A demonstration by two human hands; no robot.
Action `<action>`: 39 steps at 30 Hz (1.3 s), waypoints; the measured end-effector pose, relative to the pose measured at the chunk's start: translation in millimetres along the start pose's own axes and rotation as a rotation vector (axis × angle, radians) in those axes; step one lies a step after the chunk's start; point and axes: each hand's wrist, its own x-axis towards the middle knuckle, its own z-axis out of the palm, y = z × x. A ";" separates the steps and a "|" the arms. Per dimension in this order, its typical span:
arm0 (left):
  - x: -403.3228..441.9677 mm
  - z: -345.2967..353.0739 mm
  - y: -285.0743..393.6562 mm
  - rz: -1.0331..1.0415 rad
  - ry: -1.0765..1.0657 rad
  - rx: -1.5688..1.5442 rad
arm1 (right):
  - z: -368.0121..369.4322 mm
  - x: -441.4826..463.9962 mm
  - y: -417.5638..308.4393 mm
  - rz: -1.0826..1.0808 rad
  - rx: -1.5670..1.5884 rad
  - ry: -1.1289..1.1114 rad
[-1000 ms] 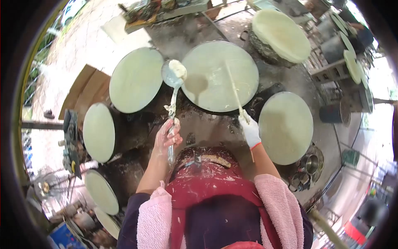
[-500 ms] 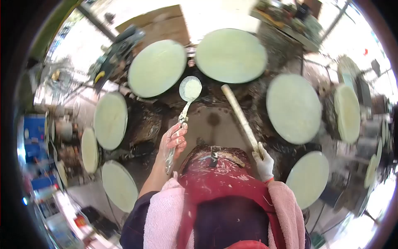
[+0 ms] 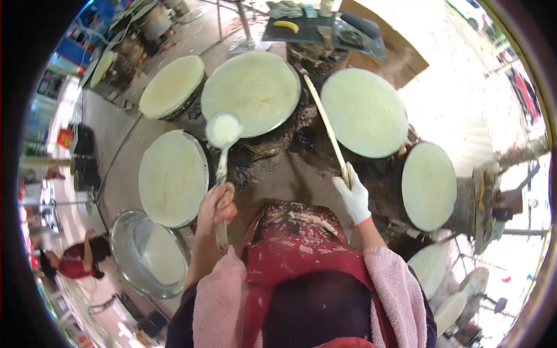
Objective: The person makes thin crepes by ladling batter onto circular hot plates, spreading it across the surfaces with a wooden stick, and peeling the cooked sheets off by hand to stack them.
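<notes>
My left hand is bare and wrapped round the handle of a ladle, whose bowl holds pale batter above the lower left edge of a large round griddle coated pale green. In my right hand, which wears a white glove, is a long pale stick; it slants up and left, its far end between that griddle and another coated round. More pale rounds lie at the left and at the right.
A metal basin with pale batter stands at the lower left. Beyond the griddles is a dark table with a yellow object, beside cardboard. Another person is at the far left.
The view has swung left, so the griddles appear shifted right and the batter basin has come into view. Both hands keep hold of the ladle and stick.
</notes>
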 end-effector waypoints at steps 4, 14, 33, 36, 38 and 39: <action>-25.0 -62.2 -11.8 0.152 -0.079 -0.195 | 24.5 107.0 -33.3 -0.094 -0.187 -0.317; -133.1 -38.3 -88.4 0.589 0.385 -0.635 | 156.7 375.2 -107.4 -0.432 -0.377 -0.304; -204.1 -127.5 -132.7 0.934 0.273 -1.158 | 272.1 237.8 -332.1 -0.781 -0.221 -0.562; -225.9 -183.8 -127.3 0.899 0.302 -1.117 | 310.1 153.2 -382.7 -0.828 -0.126 -0.725; -245.5 -216.6 -119.6 0.837 0.418 -1.129 | 322.8 94.2 -418.9 -0.791 -0.053 -0.824; -255.1 -229.8 -117.6 0.804 0.482 -1.137 | 321.8 57.1 -442.2 -0.727 -0.020 -0.865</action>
